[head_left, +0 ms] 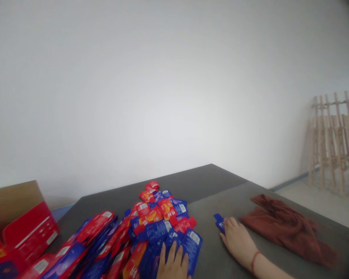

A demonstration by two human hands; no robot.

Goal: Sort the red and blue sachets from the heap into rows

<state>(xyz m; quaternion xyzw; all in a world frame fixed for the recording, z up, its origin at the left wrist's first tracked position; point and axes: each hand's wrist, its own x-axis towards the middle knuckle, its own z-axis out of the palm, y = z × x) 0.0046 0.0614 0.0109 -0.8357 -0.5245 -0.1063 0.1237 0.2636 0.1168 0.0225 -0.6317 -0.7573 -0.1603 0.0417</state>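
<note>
My left hand rests with its fingers spread on the near right end of a pile of flat red and blue printed packets. A blue packet with a white barcode label lies just beside its fingertips. To the right, on the grey tabletop, my right hand is closed over a small blue packet. Only that packet's far end shows; the rest is under the fingers. A red band circles the right wrist.
Standing packets lean in rows at the left, beside an open red cardboard box. A crumpled brown cloth lies right of my right hand on the grey table. Wooden slatted frames lean against the white wall.
</note>
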